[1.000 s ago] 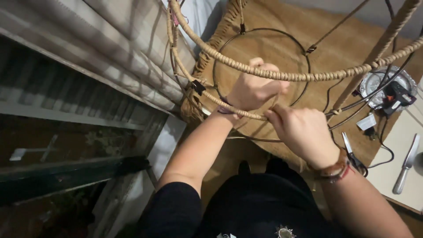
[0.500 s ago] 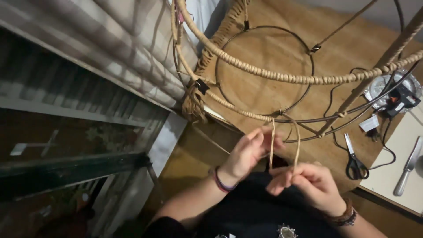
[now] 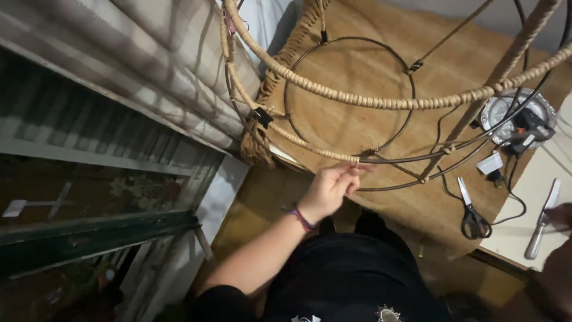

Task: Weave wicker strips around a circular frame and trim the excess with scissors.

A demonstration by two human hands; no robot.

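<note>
Left hand (image 3: 329,189) pinches the wrapped cord end on the wire frame ring (image 3: 381,160), fingers closed on it, centre scene. Right hand (image 3: 560,217) at far-right edge, mostly cut off; can't tell its grip. Scissors (image 3: 472,213) lie right on the mat, knife (image 3: 541,220) beside on the tabletop.

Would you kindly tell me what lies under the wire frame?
Under the wire frame a brown woven mat covers the floor, with black-handled scissors on it. The left hand pinches the frame's rope wrapping. Whatever lies beneath the mat is hidden.
</note>
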